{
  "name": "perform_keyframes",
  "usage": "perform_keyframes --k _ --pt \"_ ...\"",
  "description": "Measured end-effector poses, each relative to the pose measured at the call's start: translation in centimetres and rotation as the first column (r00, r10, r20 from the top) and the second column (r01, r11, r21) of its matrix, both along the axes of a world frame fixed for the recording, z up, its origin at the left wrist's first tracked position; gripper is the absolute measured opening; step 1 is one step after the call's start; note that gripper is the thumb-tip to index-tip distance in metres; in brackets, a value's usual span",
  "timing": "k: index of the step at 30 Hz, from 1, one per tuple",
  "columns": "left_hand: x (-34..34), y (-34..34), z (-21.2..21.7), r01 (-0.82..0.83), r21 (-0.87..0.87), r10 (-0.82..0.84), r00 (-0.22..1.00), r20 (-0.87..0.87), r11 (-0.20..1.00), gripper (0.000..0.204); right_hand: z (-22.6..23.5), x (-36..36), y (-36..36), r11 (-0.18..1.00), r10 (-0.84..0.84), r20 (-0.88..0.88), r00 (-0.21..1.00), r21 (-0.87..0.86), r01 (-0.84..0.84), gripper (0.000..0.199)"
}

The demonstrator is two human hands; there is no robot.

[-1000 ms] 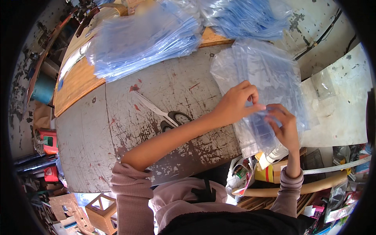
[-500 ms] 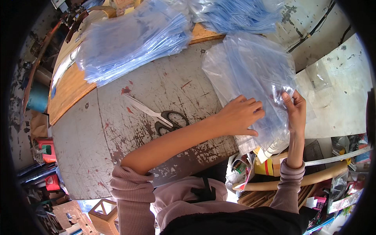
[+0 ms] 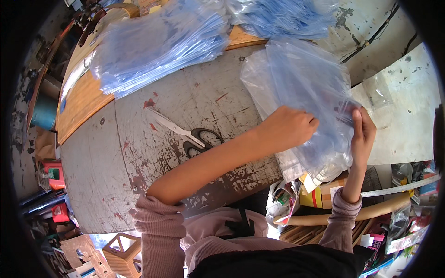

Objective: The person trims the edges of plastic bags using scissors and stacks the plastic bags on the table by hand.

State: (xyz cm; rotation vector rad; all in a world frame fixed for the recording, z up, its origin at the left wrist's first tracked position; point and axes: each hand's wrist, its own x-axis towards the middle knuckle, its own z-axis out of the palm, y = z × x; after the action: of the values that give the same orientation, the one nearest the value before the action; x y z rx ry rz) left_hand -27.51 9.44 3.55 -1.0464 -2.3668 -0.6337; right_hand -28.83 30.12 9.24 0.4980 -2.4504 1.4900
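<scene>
A loose pile of clear bluish plastic bags (image 3: 296, 74) lies at the right end of the worn grey table. Over its near part is my left hand (image 3: 292, 129), its fingers curled into a fist; what they hold, if anything, is hidden. At the pile's right edge my right hand (image 3: 363, 132) pinches a clear plastic bag (image 3: 345, 110) between thumb and fingers. The scissors (image 3: 185, 134) with black handles lie open on the table beyond my left forearm, touched by neither hand.
A thick stack of bluish plastic bags (image 3: 157, 51) lies on the far left of the table, with another bag stack (image 3: 287, 18) at the back. A white board (image 3: 403, 111) stands right of my right hand. Below it are a cardboard tube (image 3: 343, 215) and boxes.
My left hand has closed from loosely bent fingers into a fist. My right hand has moved a little to the right, drawing the edge of the plastic with it.
</scene>
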Motion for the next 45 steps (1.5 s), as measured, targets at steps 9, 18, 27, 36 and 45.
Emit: perform_keyframes --k 9,18,27,36,45 --pt "-0.6 -1.0 2.5 0.025 0.195 -0.033 0.999 0.039 0.980 0.017 1.1 1.7 -1.8 0.849 0.226 -0.135 0.965 0.514 -0.127 0.012" --pt "-1.0 -1.7 0.8 0.042 0.301 -0.157 0.916 0.370 0.953 0.010 0.1 0.6 -1.4 0.832 0.261 -0.027 0.965 0.513 -0.210 0.014" --pt "-2.3 -3.0 -0.1 0.081 0.394 -0.382 0.485 0.787 0.915 0.009 0.0 0.7 -1.4 0.855 0.258 0.015 0.966 0.462 -0.235 0.014" --pt "-1.6 -2.4 -0.5 0.003 0.385 -0.309 0.603 0.735 0.923 0.012 -0.8 0.9 -1.1 0.847 0.303 0.013 0.953 0.454 -0.276 0.018" --pt "-0.7 -1.4 0.6 -0.093 0.522 -0.251 0.797 0.549 0.848 0.023 -2.7 2.7 -3.6 0.825 0.116 -0.217 0.969 0.564 0.028 0.041"
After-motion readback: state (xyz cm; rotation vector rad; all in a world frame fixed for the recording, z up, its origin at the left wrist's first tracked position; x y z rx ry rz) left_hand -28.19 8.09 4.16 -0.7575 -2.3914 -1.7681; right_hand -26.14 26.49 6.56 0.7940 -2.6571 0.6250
